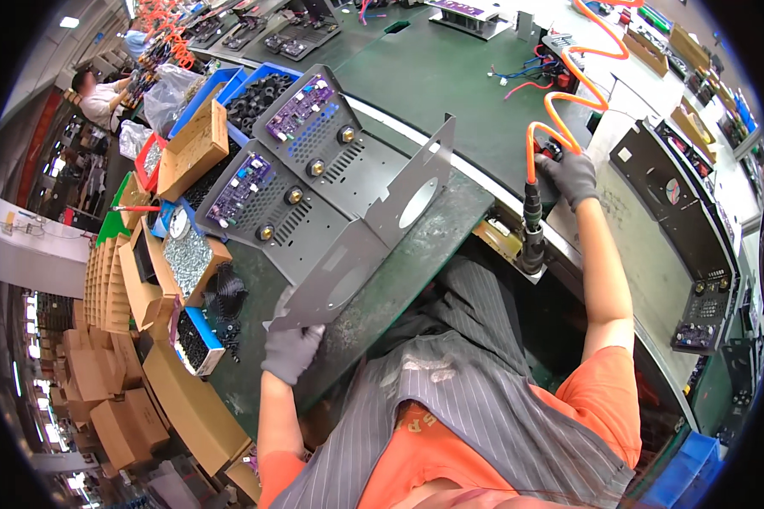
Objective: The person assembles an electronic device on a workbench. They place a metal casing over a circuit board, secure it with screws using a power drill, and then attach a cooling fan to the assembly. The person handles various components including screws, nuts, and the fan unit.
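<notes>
My left hand [291, 351], in a grey glove, is closed on the near corner of a bent black metal panel [335, 273]. Two such panels stand side by side on the green bench, each with a purple circuit board [239, 188] and brass-coloured round fittings [316, 166]. My right hand [574, 176], also gloved, is closed at the far side of the bench gap, by a small black and red thing I cannot make out. Just left of it a black power screwdriver [531, 222] hangs nose down from an orange coiled hose [562, 105].
At left stand a bin of screws [188, 259], a blue bin of black parts [261, 97] and cardboard boxes [193, 153]. Another black panel [666, 191] leans on the right-hand bench. Wired parts [556, 68] lie across the far bench. A co-worker [100, 97] sits far left.
</notes>
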The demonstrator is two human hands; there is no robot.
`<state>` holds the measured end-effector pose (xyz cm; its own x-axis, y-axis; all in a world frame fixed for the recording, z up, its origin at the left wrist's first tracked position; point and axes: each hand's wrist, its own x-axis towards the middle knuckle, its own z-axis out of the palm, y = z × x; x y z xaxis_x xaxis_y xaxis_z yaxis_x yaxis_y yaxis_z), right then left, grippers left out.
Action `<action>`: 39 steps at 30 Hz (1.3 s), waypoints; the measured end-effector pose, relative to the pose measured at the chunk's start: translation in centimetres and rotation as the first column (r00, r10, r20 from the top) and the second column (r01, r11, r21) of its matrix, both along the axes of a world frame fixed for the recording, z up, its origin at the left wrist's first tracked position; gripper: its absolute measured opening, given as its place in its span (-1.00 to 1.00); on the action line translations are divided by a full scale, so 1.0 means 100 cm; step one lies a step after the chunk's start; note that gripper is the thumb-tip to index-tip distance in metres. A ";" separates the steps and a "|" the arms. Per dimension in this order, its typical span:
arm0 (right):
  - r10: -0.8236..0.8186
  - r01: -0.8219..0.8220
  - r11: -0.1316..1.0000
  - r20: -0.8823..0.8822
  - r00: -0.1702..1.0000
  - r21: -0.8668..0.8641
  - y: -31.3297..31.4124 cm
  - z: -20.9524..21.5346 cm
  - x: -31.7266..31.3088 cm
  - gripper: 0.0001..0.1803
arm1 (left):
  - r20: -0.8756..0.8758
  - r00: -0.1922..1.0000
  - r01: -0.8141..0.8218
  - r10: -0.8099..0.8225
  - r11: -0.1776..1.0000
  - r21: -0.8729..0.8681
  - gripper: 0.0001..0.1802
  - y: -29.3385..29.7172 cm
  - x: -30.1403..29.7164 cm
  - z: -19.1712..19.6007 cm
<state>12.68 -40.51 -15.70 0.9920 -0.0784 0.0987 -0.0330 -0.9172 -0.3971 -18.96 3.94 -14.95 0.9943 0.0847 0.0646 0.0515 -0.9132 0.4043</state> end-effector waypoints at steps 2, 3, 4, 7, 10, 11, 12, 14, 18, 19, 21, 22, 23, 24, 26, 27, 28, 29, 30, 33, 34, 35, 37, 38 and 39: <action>-0.012 0.008 0.998 0.060 0.998 0.068 -0.008 -0.010 0.003 -0.42 | 0.059 0.996 -0.067 0.065 0.997 0.030 -0.47 0.008 0.012 0.014; -0.009 -0.009 0.989 0.119 0.993 0.151 -0.016 -0.019 0.004 -0.45 | 0.094 0.991 -0.094 0.098 0.995 -0.046 -0.46 0.011 0.017 0.028; -0.046 -0.024 0.915 0.163 0.986 0.402 -0.018 -0.016 -0.003 -0.52 | 0.127 0.983 -0.117 0.133 0.985 -0.124 -0.44 0.013 0.020 0.043; -0.217 -0.170 0.449 0.291 0.932 0.877 -0.032 -0.008 -0.027 -0.46 | 0.079 0.949 -0.256 0.307 0.890 -0.377 -0.44 0.028 0.022 0.072; -0.224 -0.339 0.392 0.446 0.867 0.855 -0.021 0.037 -0.074 -0.53 | 0.230 0.963 -0.044 0.138 0.928 -0.371 -0.46 0.026 0.047 0.105; -0.176 -0.412 0.357 0.493 0.852 0.839 -0.016 0.042 -0.086 -0.53 | 0.213 0.972 -0.004 0.099 0.913 -0.409 -0.47 0.020 0.061 0.115; -0.053 -0.483 0.315 0.523 0.851 0.817 -0.004 0.051 -0.097 -0.51 | 0.192 0.979 0.031 0.064 0.891 -0.452 -0.48 0.012 0.074 0.125; 0.167 -0.611 0.258 0.588 0.791 0.749 0.031 0.065 -0.111 -0.51 | 0.171 0.984 0.122 -0.048 0.885 -0.450 -0.51 -0.011 0.101 0.143; 0.558 -0.836 0.448 0.632 0.538 0.316 0.089 0.091 -0.098 -0.56 | 0.123 0.956 0.288 -0.265 0.926 -0.243 -0.59 -0.063 0.149 0.163; 0.605 -0.861 0.443 0.625 0.493 0.251 0.099 0.092 -0.093 -0.57 | 0.119 0.945 0.322 -0.304 0.928 -0.188 -0.59 -0.074 0.156 0.165; 0.630 -0.857 0.487 0.611 0.478 0.168 0.111 0.096 -0.083 -0.60 | -0.027 0.930 0.365 -0.366 0.931 -0.026 -0.55 -0.101 0.168 0.178; 0.641 -0.854 0.504 0.608 0.469 0.128 0.118 0.097 -0.079 -0.61 | -0.111 0.925 0.368 -0.363 0.929 0.033 -0.54 -0.111 0.174 0.177; 0.645 -0.847 0.529 0.621 0.446 0.058 0.121 0.097 -0.074 -0.63 | -0.195 0.917 0.371 -0.349 0.924 0.089 -0.51 -0.119 0.180 0.176; 0.648 -0.838 0.546 0.637 0.417 -0.008 0.121 0.093 -0.070 -0.65 | -0.225 0.922 0.359 -0.315 0.913 0.196 -0.51 -0.126 0.180 0.177; 0.637 -0.784 0.605 0.676 0.370 -0.141 0.124 0.090 -0.068 -0.70 | -0.300 0.918 0.358 -0.257 0.864 0.354 -0.49 -0.140 0.183 0.181; 0.638 -0.767 0.622 0.671 0.379 -0.157 0.125 0.091 -0.069 -0.71 | -0.330 0.916 0.345 -0.227 0.866 0.362 -0.47 -0.147 0.185 0.185; 0.642 -0.754 0.635 0.660 0.390 -0.171 0.127 0.090 -0.071 -0.71 | -0.333 0.916 0.349 -0.223 0.853 0.388 -0.47 -0.150 0.188 0.184; 0.644 -0.739 0.648 0.651 0.402 -0.185 0.130 0.090 -0.072 -0.72 | -0.336 0.916 0.354 -0.220 0.839 0.414 -0.47 -0.150 0.191 0.184; 0.645 -0.743 0.643 0.654 0.396 -0.185 0.132 0.092 -0.074 -0.74 | -0.319 0.914 0.367 -0.251 0.846 0.386 -0.48 -0.149 0.193 0.183; 0.659 -0.732 0.652 0.626 0.417 -0.199 0.136 0.093 -0.071 -0.75 | -0.202 0.941 0.334 -0.271 0.839 0.430 -0.52 -0.150 0.204 0.172; 0.669 -0.777 0.619 0.596 0.444 -0.117 0.133 0.100 -0.072 -0.67 | -0.171 0.947 0.321 -0.272 0.836 0.446 -0.51 -0.150 0.206 0.168; 0.644 -0.843 0.537 0.636 0.425 0.020 0.130 0.095 -0.067 -0.53 | -0.193 0.945 0.323 -0.263 0.839 0.438 -0.51 -0.150 0.205 0.166; 0.621 -0.831 0.464 0.557 0.552 0.307 0.120 0.102 -0.065 -0.38 | -0.236 0.939 0.332 -0.250 0.840 0.429 -0.50 -0.154 0.202 0.174; 0.606 -0.825 0.520 0.584 0.540 0.224 0.119 0.108 -0.059 -0.32 | -0.206 0.946 0.317 -0.248 0.835 0.450 -0.49 -0.153 0.204 0.166; 0.642 -0.793 0.583 0.500 0.582 0.175 0.119 0.113 -0.054 -0.31 | -0.188 0.947 0.320 -0.262 0.837 0.445 -0.49 -0.151 0.203 0.164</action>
